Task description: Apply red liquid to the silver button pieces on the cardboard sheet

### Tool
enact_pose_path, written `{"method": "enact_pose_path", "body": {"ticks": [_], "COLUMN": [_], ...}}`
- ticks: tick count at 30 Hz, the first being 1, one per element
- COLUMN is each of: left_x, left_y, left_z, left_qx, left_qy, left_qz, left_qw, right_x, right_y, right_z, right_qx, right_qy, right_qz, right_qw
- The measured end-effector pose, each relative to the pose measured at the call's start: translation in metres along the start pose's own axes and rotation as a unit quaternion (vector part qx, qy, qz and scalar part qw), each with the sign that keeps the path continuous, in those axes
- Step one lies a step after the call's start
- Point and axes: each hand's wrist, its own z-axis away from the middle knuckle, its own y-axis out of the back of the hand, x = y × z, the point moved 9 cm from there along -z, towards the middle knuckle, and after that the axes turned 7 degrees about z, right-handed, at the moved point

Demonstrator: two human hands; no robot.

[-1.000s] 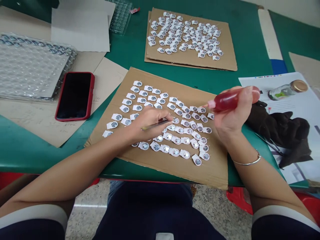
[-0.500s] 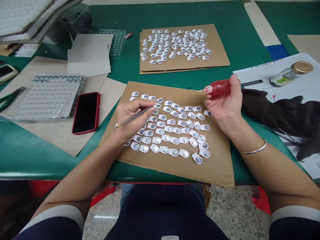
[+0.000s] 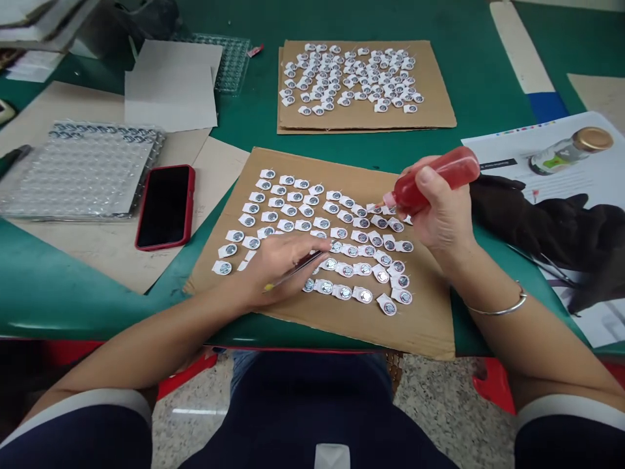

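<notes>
My right hand [image 3: 439, 208] is closed around a red squeeze bottle [image 3: 437, 179]. The bottle tilts down to the left, its pale nozzle and thin tip over the upper right rows of small white tabbed discs [image 3: 361, 222] with silvery centres. My left hand [image 3: 286, 264] grips slim metal tweezers [image 3: 297, 267] with a yellowish rear end. It is low over the middle rows and hides several discs; the tweezers' points are close to the discs, and I cannot tell whether they touch one. The discs lie in rows on a brown cardboard sheet [image 3: 420, 312].
Behind is a second cardboard stack [image 3: 439, 111] covered with similar discs. On the left lie a red-cased phone [image 3: 165, 207], a clear blister tray [image 3: 97, 172] and grey card sheets [image 3: 170, 85]. To the right are a dark glove-like cloth [image 3: 547, 221], scissors-like metal handles [image 3: 551, 267] and a glass jar [image 3: 569, 150].
The bottle has swung from nearly level to tilted, its tip lowered to the discs. My left hand with the tweezers has moved right and nearer to me.
</notes>
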Motion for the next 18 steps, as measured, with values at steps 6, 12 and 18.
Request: {"method": "enact_pose_path", "body": {"ticks": [6, 12, 18], "left_x": [0.006, 0.002, -0.005], "left_y": [-0.012, -0.024, -0.033], "left_z": [0.012, 0.017, 0.022], "left_qx": [-0.024, -0.043, -0.089], "left_qy": [-0.106, -0.113, -0.109], "left_qz": [-0.004, -0.034, -0.06], "left_qw": [0.994, 0.992, 0.988], "right_x": [-0.01, -0.012, -0.007], "right_y": [-0.018, -0.022, -0.027], "right_z": [0.017, 0.021, 0.023], "right_qx": [-0.003, 0.002, -0.006], "right_qy": [0.03, 0.064, 0.052], "right_qz": [0.053, 0.053, 0.045], "right_qw": [0.998, 0.997, 0.998]}}
